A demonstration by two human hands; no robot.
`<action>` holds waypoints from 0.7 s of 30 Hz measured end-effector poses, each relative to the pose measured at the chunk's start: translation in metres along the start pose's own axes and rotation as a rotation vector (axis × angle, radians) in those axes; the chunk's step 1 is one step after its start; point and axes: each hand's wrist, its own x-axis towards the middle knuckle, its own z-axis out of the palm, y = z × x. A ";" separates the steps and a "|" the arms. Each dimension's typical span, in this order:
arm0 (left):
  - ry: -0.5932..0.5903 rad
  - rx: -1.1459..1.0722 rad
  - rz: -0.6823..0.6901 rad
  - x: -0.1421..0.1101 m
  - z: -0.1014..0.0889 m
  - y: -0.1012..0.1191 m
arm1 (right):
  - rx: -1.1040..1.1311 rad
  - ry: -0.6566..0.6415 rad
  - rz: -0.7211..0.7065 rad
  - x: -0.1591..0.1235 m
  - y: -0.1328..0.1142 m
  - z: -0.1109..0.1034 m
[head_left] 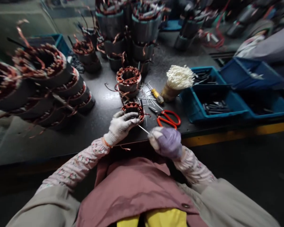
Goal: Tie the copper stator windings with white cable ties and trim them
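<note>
A small motor stator (133, 109) with copper windings sits near the bench's front edge. My left hand (123, 124), in a white glove with greyed fingers, is closed over its near rim. My right hand (167, 141), in a white and purple glove, is a little blurred. It pinches a thin white stick (144, 129) whose far end reaches to the near side of the stator, under my left fingers. Right behind stands another wound stator (129, 80). Red-handled scissors (167, 118) lie on the bench just beyond my right hand.
A yellow-handled tool (157, 96) lies among loose white sticks (146, 94). Beside it stands a bundle of white sticks (180, 77) in a holder. Blue bins (217, 115) hold dark strips at right. Stacked stators (73, 85) rise at left and back. A person's sleeve (272, 44) shows at right.
</note>
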 end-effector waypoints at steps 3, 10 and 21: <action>-0.096 0.093 0.133 0.000 -0.005 -0.002 | 0.389 0.097 0.294 0.033 0.001 0.020; -0.408 0.280 0.154 0.009 -0.038 0.003 | 0.352 0.269 0.297 0.088 0.044 0.002; -0.583 0.047 0.329 0.031 -0.045 -0.035 | -0.803 0.351 0.276 0.119 0.123 -0.080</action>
